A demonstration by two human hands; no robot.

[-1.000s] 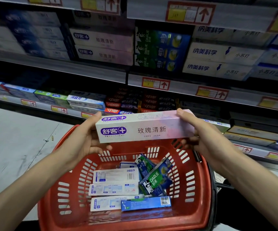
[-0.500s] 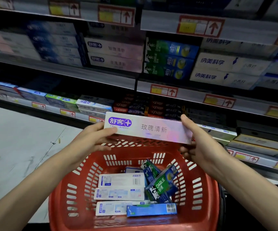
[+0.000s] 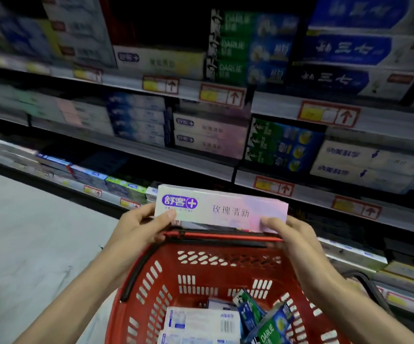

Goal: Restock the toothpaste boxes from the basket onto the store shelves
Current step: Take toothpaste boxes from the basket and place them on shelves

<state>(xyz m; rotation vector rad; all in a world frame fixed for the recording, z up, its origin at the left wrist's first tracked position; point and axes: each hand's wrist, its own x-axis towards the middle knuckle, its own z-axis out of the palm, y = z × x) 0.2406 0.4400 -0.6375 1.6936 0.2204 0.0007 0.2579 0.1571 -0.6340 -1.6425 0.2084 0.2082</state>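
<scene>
Pink toothpaste box [image 3: 222,209] is level above the far rim of the red basket [image 3: 225,270], held at both ends. The left hand [image 3: 138,227] has its grip clamped on the logo end, and the right hand [image 3: 292,234] has its grip clamped on the other. White and green boxes [image 3: 201,320] lie in the basket. Matching pink boxes [image 3: 210,135] are stacked on the shelf [image 3: 176,162] beyond.

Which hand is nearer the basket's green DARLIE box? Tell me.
Right. The right hand is above the DARLIE box; the left hand is farther, up and leftward.
</scene>
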